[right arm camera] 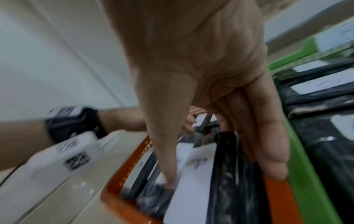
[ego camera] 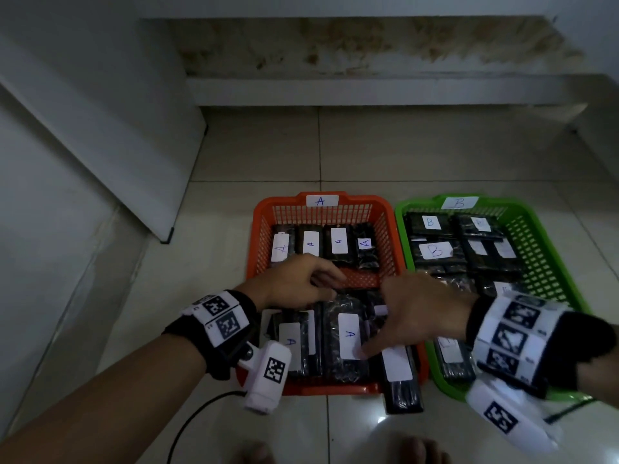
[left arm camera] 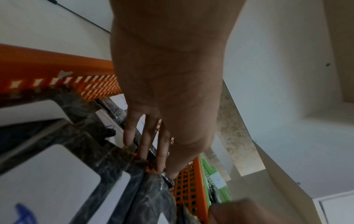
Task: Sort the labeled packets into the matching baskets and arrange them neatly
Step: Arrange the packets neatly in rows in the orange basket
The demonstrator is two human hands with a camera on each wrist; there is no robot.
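**In the near row of the orange basket [ego camera: 259,229]: squaring the A packets**

At that row's far end, the left hand [ego camera: 294,283] lays straight fingers on the packet edges, likely to level them. Mid-row lies the A packet [ego camera: 348,329], glossy black and white-labelled. The right hand [ego camera: 418,309], spread, presses its thumb on that label, seemingly steadying it. An overhanging packet [ego camera: 402,393] crosses the basket's near rim. The green basket [ego camera: 552,262] stands just right.

A home's stairwell corner, it seems: glossy cream floor tiles [ego camera: 254,145], white plastered walls [ego camera: 67,95], stained steps [ego camera: 368,92] rising behind.
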